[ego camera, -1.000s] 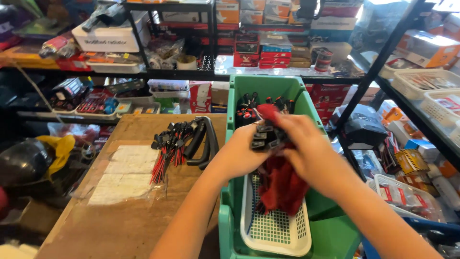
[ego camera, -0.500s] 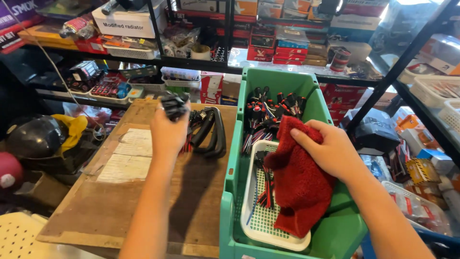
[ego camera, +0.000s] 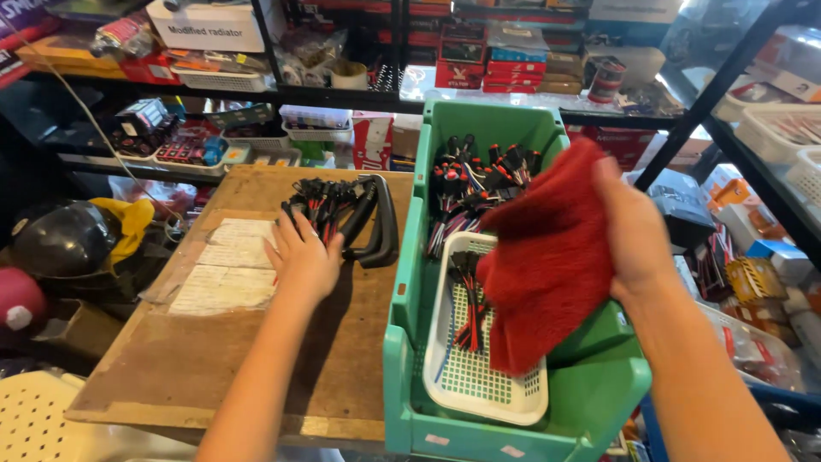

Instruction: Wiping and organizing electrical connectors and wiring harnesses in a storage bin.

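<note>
Red cloth (ego camera: 547, 257) in right hand (ego camera: 634, 231) (over green bin (ego camera: 513, 411))

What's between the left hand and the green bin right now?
In the head view, black curved handles lie on the wooden board between the left hand and green bin.

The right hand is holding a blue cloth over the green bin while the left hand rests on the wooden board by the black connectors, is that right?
Not quite: the cloth is red, not blue, as the head view shows. The right hand does hold it over the green bin, and the left hand does rest on the wooden board by the black connectors.
</note>
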